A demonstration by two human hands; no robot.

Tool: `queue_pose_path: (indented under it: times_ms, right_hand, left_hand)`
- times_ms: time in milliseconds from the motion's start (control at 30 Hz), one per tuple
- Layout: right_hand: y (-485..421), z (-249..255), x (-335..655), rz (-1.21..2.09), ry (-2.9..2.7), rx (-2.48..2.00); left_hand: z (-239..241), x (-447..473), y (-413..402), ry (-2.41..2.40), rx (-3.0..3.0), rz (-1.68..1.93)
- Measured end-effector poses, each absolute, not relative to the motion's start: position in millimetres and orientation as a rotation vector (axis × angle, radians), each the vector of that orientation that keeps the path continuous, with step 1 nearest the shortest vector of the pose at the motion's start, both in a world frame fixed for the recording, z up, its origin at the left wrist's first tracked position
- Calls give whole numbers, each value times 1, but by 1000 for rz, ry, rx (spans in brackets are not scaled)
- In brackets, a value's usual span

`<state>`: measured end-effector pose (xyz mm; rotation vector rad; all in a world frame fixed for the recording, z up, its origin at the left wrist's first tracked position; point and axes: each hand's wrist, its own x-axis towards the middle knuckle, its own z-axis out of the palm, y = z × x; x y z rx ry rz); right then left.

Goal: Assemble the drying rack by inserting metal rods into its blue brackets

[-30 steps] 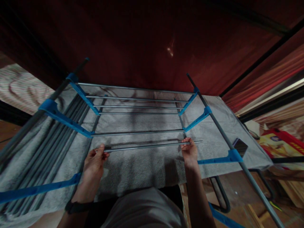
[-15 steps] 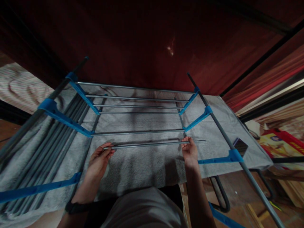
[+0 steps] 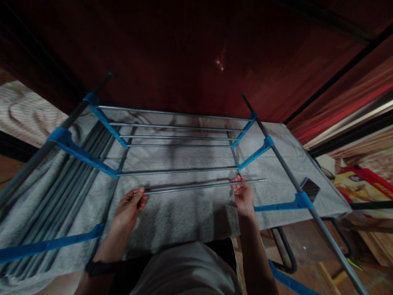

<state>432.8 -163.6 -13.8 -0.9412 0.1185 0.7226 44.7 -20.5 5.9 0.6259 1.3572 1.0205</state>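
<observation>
A thin grey metal rod (image 3: 190, 188) is held crosswise in both hands, low over the cloth. My left hand (image 3: 130, 204) pinches it at its left end. Fingers of my right hand (image 3: 244, 192) grip it short of the right end, which sticks out past them. In front of the hands lies a partly built rack (image 3: 178, 170): grey tubes joined by blue plastic brackets, with several rods spanning it. A blue bracket (image 3: 82, 153) is at the left, another (image 3: 254, 153) at the right, both beyond the held rod.
Several loose grey tubes (image 3: 61, 184) lie side by side on the left of the grey cloth (image 3: 196, 213). A phone (image 3: 310, 188) rests at the right, beside a side tube. Dark red fabric (image 3: 184, 53) hangs behind. A red and yellow package (image 3: 362, 184) sits far right.
The rod tilts slightly more, its left end a little lower and its right side a little higher. Both hands keep hold of it.
</observation>
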Motion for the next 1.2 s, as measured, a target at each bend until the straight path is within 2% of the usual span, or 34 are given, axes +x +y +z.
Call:
queue_pose_path:
  times_ms: [567, 1200]
  right_hand:
    - [-155, -3, 416, 717, 8, -1021]
    - [-144, -7, 368, 843, -31, -1033]
  left_hand:
    - [8, 42, -16, 1414, 553, 1038]
    - [3, 43, -17, 1389, 730, 869]
